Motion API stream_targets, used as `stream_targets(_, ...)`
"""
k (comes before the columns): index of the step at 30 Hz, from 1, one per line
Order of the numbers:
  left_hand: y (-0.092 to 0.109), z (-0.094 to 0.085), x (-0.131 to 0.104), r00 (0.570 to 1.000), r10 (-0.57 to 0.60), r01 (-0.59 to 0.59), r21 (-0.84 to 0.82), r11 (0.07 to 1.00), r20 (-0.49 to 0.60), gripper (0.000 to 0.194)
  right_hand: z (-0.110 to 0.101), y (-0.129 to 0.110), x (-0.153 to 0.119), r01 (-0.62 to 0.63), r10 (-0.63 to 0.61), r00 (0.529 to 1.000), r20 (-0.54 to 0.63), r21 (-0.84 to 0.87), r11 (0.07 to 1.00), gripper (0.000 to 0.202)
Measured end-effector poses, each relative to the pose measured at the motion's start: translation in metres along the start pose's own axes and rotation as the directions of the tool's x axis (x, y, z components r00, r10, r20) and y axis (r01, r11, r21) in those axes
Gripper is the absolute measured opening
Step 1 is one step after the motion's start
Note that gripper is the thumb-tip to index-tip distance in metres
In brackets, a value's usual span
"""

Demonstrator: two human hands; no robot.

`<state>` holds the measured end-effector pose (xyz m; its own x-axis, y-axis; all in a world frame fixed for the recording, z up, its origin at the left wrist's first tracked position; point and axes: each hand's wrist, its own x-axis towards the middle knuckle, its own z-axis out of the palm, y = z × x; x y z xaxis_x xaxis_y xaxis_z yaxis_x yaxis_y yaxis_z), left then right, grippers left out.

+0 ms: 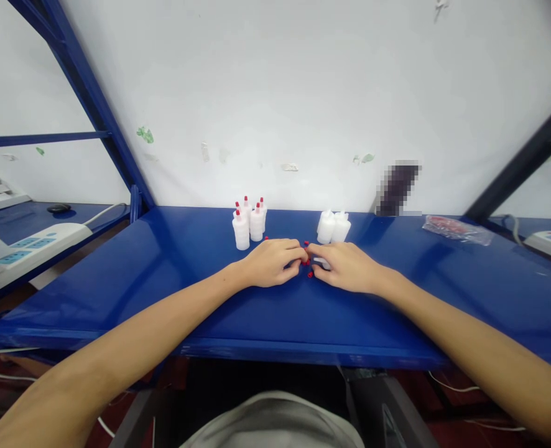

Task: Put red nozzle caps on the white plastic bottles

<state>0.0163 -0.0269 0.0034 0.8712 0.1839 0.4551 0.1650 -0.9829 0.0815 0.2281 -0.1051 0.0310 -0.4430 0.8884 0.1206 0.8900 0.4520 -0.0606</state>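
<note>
At the middle of the table, my left hand [275, 261] has its fingers bent and drawn together at a small red cap [305, 262], partly hidden by the fingertips. Facing it, my right hand [347, 267] curls round a white plastic bottle [323, 263], mostly covered by the fingers and tilted toward the left hand. Another red cap [310, 274] lies just below the fingertips, and one more red cap [306, 243] is just above them. Behind my left hand stand several white bottles with red tips [242, 231]. White bottles without red caps [340, 229] stand behind my right hand.
The blue table [219, 317] meets a white wall [275, 93] at the back. A clear plastic bag with red contents [456, 229] lies at the right. Power strips [37, 249] sit off to the sides. Blue frame posts [89, 93] rise at the left.
</note>
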Motion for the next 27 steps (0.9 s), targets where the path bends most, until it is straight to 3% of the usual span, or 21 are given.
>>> stream_targets(6,-0.001,0.001,0.000,1.000,0.005,-0.005,0.004,1.000,0.006,0.023,0.000,0.000,0.001,0.002,-0.002,1.000,0.016,0.002,1.000,0.009)
stream_targets(17,0.007,-0.002,0.002,0.998,-0.065,0.064,-0.074,0.995,-0.009,0.022,-0.007,0.004,-0.003,-0.018,0.019,0.999,0.037,-0.010,1.000,0.019)
stream_targets(27,0.006,-0.002,-0.001,0.999,-0.033,0.031,-0.056,0.998,-0.021,0.023,-0.010,0.007,-0.005,-0.046,0.050,0.996,0.080,-0.060,0.997,0.019)
